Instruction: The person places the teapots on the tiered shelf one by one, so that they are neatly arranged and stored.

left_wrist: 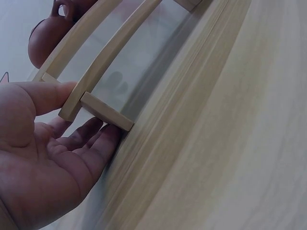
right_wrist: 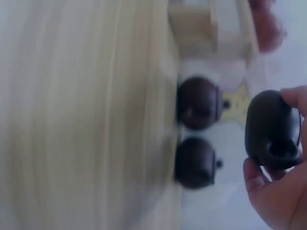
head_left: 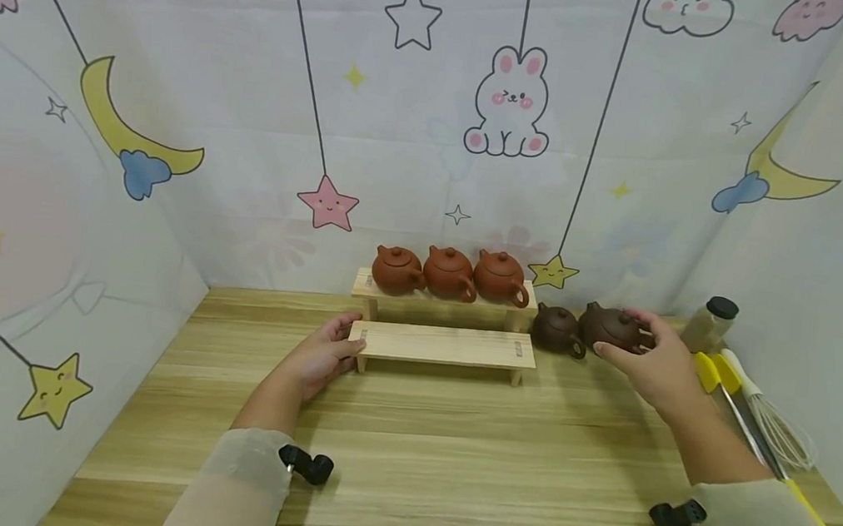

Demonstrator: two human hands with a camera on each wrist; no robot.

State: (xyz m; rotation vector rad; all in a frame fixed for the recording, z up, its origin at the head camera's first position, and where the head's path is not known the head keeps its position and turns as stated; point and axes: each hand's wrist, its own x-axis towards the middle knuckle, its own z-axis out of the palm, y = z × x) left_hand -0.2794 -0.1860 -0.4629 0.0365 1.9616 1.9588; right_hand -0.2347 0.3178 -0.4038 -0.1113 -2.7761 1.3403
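My left hand (head_left: 323, 355) grips the left end of the low front wooden stand (head_left: 444, 345). Its thumb lies on the board's top, the other fingers below around the leg (left_wrist: 108, 111). At the right my right hand (head_left: 657, 363) holds a dark brown teapot (right_wrist: 272, 127), thumb on one side and fingers on the other. Two more dark teapots, a nearer-to-stand one (right_wrist: 197, 103) and another (right_wrist: 194, 163), stand on the table in the right wrist view. From the head, the held teapot overlaps one of them. Three reddish-brown teapots (head_left: 449, 275) sit in a row on the rear wooden stand (head_left: 363, 283).
Right of my right hand stands a black-lidded jar (head_left: 709, 326). Yellow-headed utensils (head_left: 709, 372) and a whisk (head_left: 776, 419) lie along the right side of the wood-grain table (head_left: 479, 468). A printed cloth (head_left: 418, 129) hangs behind and at both sides.
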